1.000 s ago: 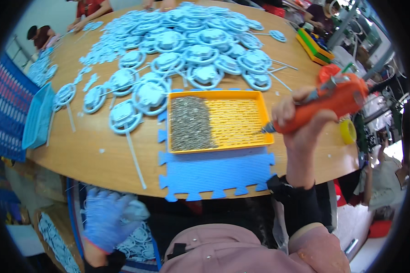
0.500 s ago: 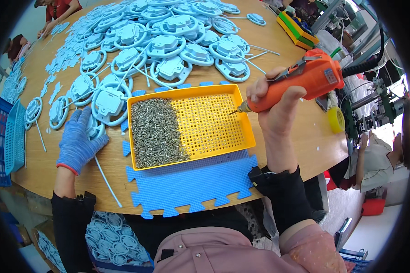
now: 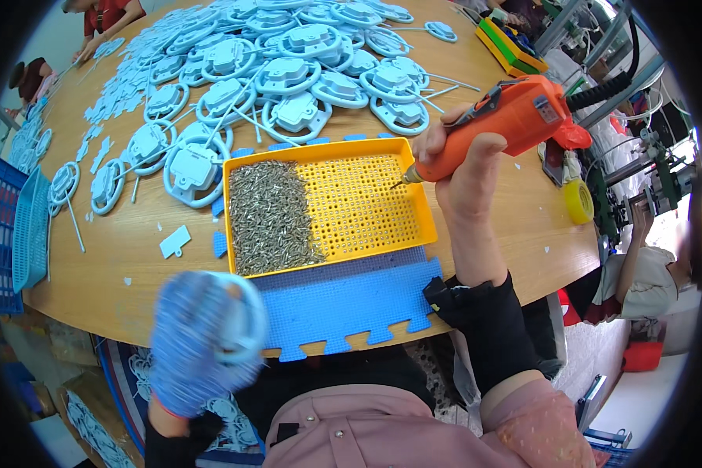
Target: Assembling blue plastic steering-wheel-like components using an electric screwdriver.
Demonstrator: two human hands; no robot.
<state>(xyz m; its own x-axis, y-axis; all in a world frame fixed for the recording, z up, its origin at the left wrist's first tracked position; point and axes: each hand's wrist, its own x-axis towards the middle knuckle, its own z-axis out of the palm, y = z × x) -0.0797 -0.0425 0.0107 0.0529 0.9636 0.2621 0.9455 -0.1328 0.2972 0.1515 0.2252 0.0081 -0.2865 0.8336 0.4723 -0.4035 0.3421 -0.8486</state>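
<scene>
My left hand (image 3: 186,339), in a blue knit glove, is blurred by motion near the table's front edge. It grips a light-blue steering-wheel-shaped plastic part (image 3: 246,316), also smeared. My right hand (image 3: 469,175), bare, is wrapped round an orange electric screwdriver (image 3: 501,126). Its bit points left over the right part of a yellow tray (image 3: 424,218). Small metal screws (image 3: 269,218) fill the tray's left side in a heap; its right side is a perforated grid with screws in many holes. Beneath the tray lies a blue foam mat (image 3: 359,300).
A large pile of light-blue wheel parts (image 3: 296,74) covers the far table. A flat light-blue piece (image 3: 175,242) lies left of the tray. A teal basket (image 3: 31,226) stands at the left edge, yellow tape (image 3: 577,201) at the right. Other people sit around the table.
My left hand has come from the parts at the left toward the table's front edge, bringing a wheel part with it. The screwdriver has shifted slightly left and up.
</scene>
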